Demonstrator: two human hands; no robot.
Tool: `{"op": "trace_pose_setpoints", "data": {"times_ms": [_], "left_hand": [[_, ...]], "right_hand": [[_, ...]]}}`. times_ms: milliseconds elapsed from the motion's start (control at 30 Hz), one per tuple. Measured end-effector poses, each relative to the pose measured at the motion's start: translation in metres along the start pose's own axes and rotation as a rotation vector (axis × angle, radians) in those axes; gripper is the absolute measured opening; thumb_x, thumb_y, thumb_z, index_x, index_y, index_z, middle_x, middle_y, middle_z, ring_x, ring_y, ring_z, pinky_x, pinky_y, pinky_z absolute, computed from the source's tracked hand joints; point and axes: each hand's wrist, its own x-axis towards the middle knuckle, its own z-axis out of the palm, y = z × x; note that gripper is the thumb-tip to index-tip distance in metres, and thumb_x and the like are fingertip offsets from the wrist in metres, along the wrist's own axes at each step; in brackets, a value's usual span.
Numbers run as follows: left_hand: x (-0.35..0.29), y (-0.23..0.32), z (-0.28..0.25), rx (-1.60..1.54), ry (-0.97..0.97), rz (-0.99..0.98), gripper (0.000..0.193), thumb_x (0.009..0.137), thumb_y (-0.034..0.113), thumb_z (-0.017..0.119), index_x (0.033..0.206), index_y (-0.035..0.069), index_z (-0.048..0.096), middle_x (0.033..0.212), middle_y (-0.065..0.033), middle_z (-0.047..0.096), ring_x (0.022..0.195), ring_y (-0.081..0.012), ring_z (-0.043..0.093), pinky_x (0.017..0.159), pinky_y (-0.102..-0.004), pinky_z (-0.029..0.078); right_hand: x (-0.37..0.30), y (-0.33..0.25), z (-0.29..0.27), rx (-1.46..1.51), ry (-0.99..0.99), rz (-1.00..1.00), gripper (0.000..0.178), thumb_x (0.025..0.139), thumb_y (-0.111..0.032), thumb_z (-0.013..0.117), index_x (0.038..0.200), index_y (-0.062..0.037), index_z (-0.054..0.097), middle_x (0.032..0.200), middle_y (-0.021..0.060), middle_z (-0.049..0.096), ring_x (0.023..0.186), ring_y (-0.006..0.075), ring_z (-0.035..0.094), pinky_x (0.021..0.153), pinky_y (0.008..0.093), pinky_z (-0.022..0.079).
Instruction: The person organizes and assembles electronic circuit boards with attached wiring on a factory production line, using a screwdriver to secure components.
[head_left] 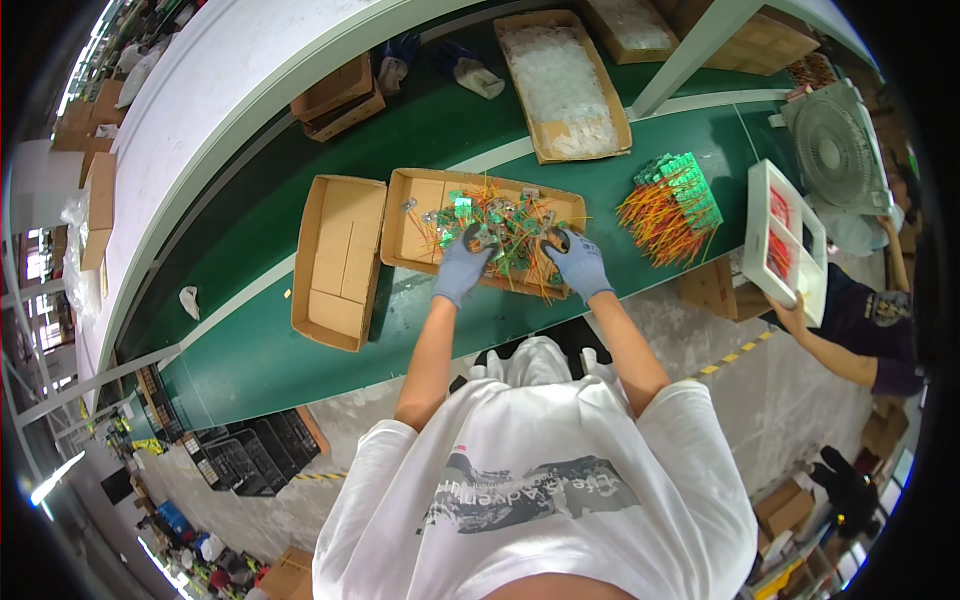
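Note:
Both my hands wear grey-blue gloves with dark fingertips and reach into a shallow cardboard box [405, 225]. Inside lies a tangled heap of small circuit boards with orange, red and green wires [512, 225]. My left hand [463, 268] is at the heap's left part, fingers curled in among the pieces. At the box's right end is my right hand [580, 265], its fingers bent inward at the heap's edge. What either hand grips is too small and tangled to make out. On the right, green boards with orange wires [675, 208] lie bunched together on the green table.
An empty cardboard box [338, 265] adjoins on the left. Behind is a box of clear plastic pieces [560, 85]. A fan [832, 145] stands at the right, where another person's hand [790, 315] holds a white divided tray [753, 225]. A white post [695, 60] rises from the table [240, 355].

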Motion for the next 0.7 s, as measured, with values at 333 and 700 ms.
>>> {"op": "trace_pose_setpoints", "data": {"times_ms": [333,700], "left_hand": [[-0.022,-0.079,-0.065,0.537,0.521,-0.058,0.062,0.083,0.029,0.068,0.138,0.009,0.046,0.138,-0.0247,0.045,0.128,-0.0424,0.042,0.108,-0.0485,0.036],[-0.054,-0.099,-0.016,0.247,0.479,-0.137,0.062,0.083,0.024,0.067,0.139,0.009,0.044,0.13,-0.0225,0.051,0.119,-0.0396,0.051,0.101,-0.0448,0.042]], "right_hand": [[-0.04,0.068,0.018,0.345,0.204,0.299,0.057,0.084,-0.036,0.069,0.129,-0.0039,0.054,0.114,0.0192,0.066,0.107,0.0355,0.061,0.092,0.0406,0.048],[-0.013,0.103,0.028,-0.046,0.434,0.349,0.03,0.091,-0.029,0.057,0.105,-0.0031,0.062,0.093,0.0236,0.066,0.09,0.0419,0.062,0.081,0.0487,0.048]]}}
